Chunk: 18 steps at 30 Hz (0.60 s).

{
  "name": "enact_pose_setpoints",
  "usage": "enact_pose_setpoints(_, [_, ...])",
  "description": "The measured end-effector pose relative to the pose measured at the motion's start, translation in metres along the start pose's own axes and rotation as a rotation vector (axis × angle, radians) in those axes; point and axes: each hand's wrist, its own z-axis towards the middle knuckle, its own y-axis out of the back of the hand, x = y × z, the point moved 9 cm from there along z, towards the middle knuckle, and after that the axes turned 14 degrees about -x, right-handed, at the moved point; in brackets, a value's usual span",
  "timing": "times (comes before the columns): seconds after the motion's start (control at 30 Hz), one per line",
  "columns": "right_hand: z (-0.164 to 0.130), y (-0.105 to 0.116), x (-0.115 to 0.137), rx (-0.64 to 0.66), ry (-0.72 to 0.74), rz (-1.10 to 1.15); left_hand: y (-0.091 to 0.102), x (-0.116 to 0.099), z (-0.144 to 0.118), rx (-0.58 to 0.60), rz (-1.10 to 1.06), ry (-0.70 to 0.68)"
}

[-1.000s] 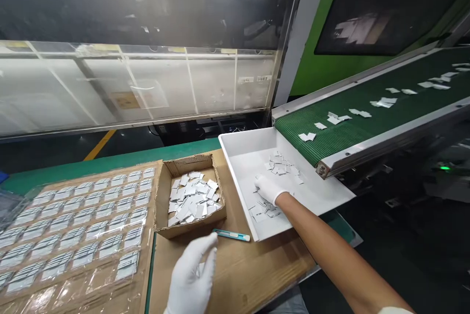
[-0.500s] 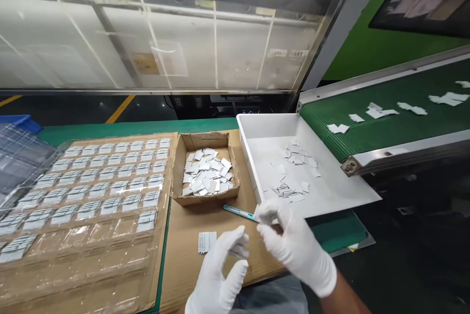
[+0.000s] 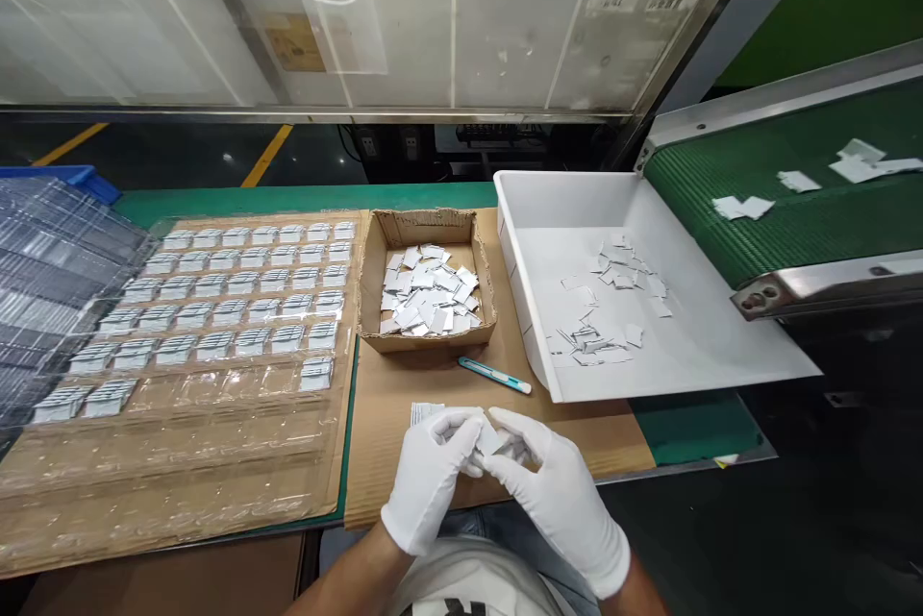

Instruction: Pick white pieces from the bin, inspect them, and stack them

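Both gloved hands had come together over the brown cardboard sheet (image 3: 461,385) at the near edge of the bench. The left hand (image 3: 431,474) and the right hand (image 3: 555,493) met fingertip to fingertip, jointly pinching a few small white pieces (image 3: 496,443) between them. One second earlier the right hand had been stretched out into the white tray (image 3: 692,357), resting on the loose pieces there, while the left waited alone over the cardboard; half a second earlier the right hand had drawn back to the tray's near corner, fingers closed on something small, and the left was still spread apart from it. By this moment the hands were touching.

A small stack of white pieces (image 3: 425,412) lay on the cardboard just behind the left hand's fingers, partly hidden by them. A teal-handled knife (image 3: 494,376) lay between the hands and the cardboard box (image 3: 428,287), just beside the tray's near corner; its place relative to the box matched the earlier views. The box held a heap of white pieces. More pieces lay scattered in the white tray, which sat under the end of the green conveyor belt (image 3: 793,212), where further pieces rode. To the left, a clear blister tray (image 3: 216,328) on cardboard held rows of filled pockets, its nearest rows unfilled. The camera had tilted downward, bringing the person's lap into view.
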Motion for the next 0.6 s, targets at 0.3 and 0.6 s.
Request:
enact_pose_setpoints(0.3, [-0.001, -0.006, 0.003, 0.050, -0.055, 0.075, 0.000, 0.003, 0.002, -0.033, -0.012, 0.020])
enact_pose_setpoints(0.6, [0.000, 0.019, 0.005, -0.120, 0.020, 0.080, 0.008, -0.051, 0.020, -0.019, 0.122, -0.293])
